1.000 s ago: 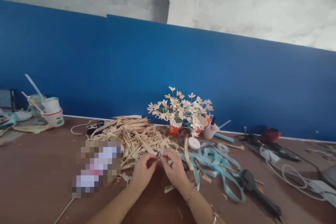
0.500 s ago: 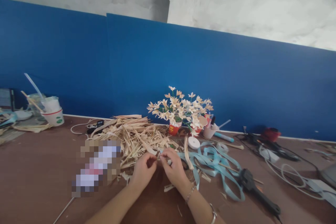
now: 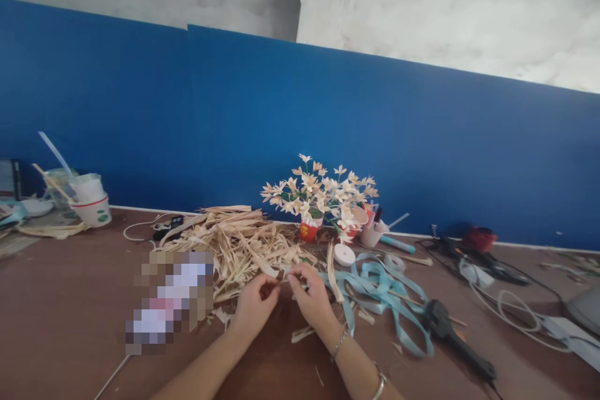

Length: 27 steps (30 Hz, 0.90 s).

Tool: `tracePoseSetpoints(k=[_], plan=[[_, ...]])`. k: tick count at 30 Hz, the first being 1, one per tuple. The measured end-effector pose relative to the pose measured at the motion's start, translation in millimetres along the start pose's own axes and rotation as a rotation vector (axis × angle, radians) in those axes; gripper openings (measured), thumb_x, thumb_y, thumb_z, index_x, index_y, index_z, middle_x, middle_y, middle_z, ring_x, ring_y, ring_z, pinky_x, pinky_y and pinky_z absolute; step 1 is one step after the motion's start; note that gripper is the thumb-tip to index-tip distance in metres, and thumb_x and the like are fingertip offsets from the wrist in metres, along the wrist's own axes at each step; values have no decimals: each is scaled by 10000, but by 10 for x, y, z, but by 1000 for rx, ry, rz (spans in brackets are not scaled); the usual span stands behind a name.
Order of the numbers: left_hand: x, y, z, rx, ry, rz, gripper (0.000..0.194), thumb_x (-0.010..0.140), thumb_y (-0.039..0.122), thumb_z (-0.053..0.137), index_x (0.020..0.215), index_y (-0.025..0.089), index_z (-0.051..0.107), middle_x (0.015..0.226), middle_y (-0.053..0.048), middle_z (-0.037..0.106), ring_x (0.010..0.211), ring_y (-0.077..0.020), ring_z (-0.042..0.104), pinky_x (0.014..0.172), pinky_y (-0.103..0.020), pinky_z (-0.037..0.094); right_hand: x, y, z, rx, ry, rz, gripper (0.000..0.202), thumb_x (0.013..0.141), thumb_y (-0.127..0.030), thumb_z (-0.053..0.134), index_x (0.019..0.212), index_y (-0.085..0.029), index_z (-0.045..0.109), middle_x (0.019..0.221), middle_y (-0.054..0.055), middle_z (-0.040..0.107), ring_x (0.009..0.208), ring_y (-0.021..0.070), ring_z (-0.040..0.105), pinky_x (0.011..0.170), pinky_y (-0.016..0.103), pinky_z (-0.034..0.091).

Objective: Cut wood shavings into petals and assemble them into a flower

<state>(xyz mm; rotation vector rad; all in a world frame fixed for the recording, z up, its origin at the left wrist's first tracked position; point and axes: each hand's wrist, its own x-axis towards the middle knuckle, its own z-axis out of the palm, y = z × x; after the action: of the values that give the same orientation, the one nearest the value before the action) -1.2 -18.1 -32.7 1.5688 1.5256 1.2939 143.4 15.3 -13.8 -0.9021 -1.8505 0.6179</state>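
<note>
brown tabletop (image 3: 56, 300), pale dry strips (image 3: 234, 244) heaped left of centre, white roll (image 3: 344, 255) and blue ribbon (image 3: 359, 284) right of centre, black gun-shaped tool (image 3: 440, 320) near right, white cup (image 3: 96, 211) far left

Dry strips (image 3: 234, 240) pale tan; ribbon (image 3: 374, 272) light blue; tabletop (image 3: 70, 300) reddish brown; partition (image 3: 300, 112) deep blue; flowers (image 3: 309, 183) cream.

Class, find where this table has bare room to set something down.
Brown tabletop lies bare in front of the white, red-rimmed paper cup, left of the pixelated blue-white shape, and at lower right, between the black gun-shaped tool and white flat block. Crowded: the centre, where beige dried strips and light-blue ribbon lie.
</note>
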Motion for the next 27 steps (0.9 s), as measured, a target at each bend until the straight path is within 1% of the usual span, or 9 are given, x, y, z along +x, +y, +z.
tracePoseSetpoints(k=[5, 8, 10, 13, 16, 19, 22, 24, 27], plan=[[20, -48, -6, 72, 26, 47, 131, 703, 241, 520, 692, 175, 633, 669, -26, 645, 637, -176, 576, 628, -284, 443, 32, -37, -46, -62, -11, -25, 127, 808, -182, 486, 798, -180, 613, 815, 47, 607, 798, 170, 558, 732, 287, 450], [32, -45, -22, 55, 39, 40, 120, 681, 258, 547, 650, 182, 635, 660, -24, 648, 655, -188, 582, 641, -293, 446, 139, -95, -259, -177, 31, -31, 158, 803, -212, 493, 890, -178, 620, 863, 60, 627, 826, 181, 567, 770, 310, 445], [33, -24, -33, 23, 33, 6, 143, 679, 293, 557, 637, 182, 636, 634, -22, 642, 632, -187, 580, 619, -288, 444, 219, -118, -544, -266, 70, 18, 186, 800, -253, 490, 903, -173, 622, 863, 63, 641, 807, 185, 581, 754, 312, 452], [28, 21, -43, -46, 27, -60, 185, 668, 350, 569, 614, 186, 634, 560, -4, 612, 568, -175, 562, 544, -264, 427, 218, -66, -1167, -421, 121, 186, 244, 783, -303, 469, 911, -176, 633, 865, 66, 665, 768, 193, 605, 711, 311, 465], [25, 49, -34, -130, 21, -142, 217, 646, 385, 587, 616, 176, 639, 504, 16, 573, 491, -144, 521, 485, -237, 392, -34, 119, -1840, -754, 86, 487, 257, 729, -287, 485, 911, -197, 643, 886, 89, 672, 814, 233, 619, 709, 331, 455], [32, 35, -7, -206, 13, -210, 242, 627, 393, 606, 644, 155, 648, 473, 32, 537, 452, -115, 480, 477, -225, 372, -433, 378, -2304, -1078, -1, 830, 207, 681, -267, 504, 800, -196, 657, 836, 146, 655, 830, 313, 625, 658, 380, 446], [34, 20, 14, -262, 14, -259, 262, 607, 394, 627, 664, 140, 650, 496, 26, 551, 453, -105, 470, 477, -220, 369, -756, 605, -2475, -1209, -55, 977, 252, 648, -212, 502, 858, -177, 635, 873, 184, 632, 854, 351, 618, 633, 398, 450], [28, 33, 14, -277, 16, -263, 263, 613, 391, 630, 675, 136, 651, 512, 20, 563, 462, -103, 472, 481, -220, 371, -869, 715, -2494, -1227, -61, 953, 278, 647, -199, 480, 885, -168, 618, 895, 195, 621, 870, 352, 615, 640, 401, 454], [16, 69, 1, -282, 13, -249, 251, 614, 383, 633, 677, 141, 653, 539, 16, 576, 488, -106, 487, 498, -219, 385, -926, 857, -2515, -1180, -9, 949, 283, 647, -251, 478, 878, -177, 623, 859, 201, 624, 818, 352, 630, 623, 420, 459]])
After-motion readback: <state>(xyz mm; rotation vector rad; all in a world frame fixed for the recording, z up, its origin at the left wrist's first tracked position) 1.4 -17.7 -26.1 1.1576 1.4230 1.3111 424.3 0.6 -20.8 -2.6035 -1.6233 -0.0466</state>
